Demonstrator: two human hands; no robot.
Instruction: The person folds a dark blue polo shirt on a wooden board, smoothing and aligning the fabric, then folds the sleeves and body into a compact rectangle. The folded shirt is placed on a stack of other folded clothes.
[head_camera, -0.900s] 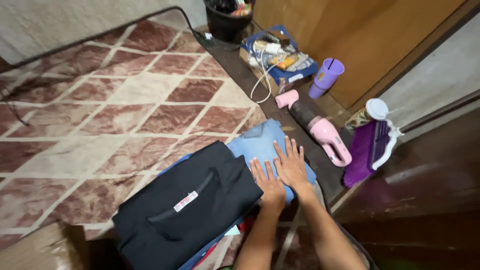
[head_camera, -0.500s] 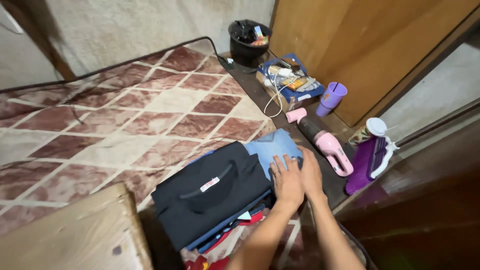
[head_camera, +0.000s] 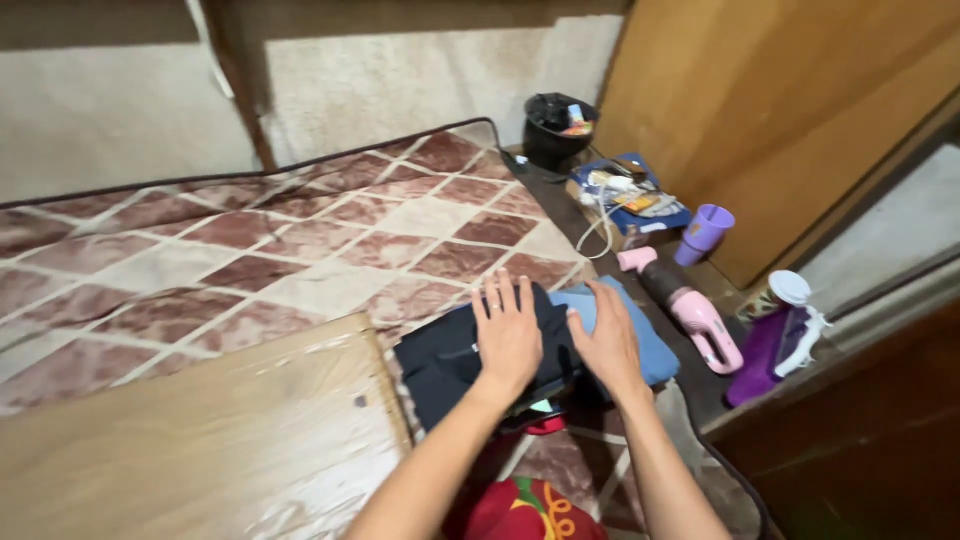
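Two bare hands press flat on folded clothes at the edge of a patterned mattress.

The left hand (head_camera: 508, 335) lies open, fingers spread, on the folded black garment (head_camera: 450, 362); the right hand (head_camera: 605, 343) rests open on the folded light-blue denim piece (head_camera: 640, 335) just beside it, gripping nothing. A pink hair dryer (head_camera: 690, 312) lies near.

A mattress (head_camera: 300, 250) with a brown and cream diamond pattern fills the left and middle of the frame. At its right edge, centre frame, lies a stack of folded clothes: a black garment (head_camera: 440, 365) on top, with folded jeans (head_camera: 645, 345) just beside it. A wooden board (head_camera: 200, 440) lies at lower left. A red cloth (head_camera: 520, 510) shows at the bottom.
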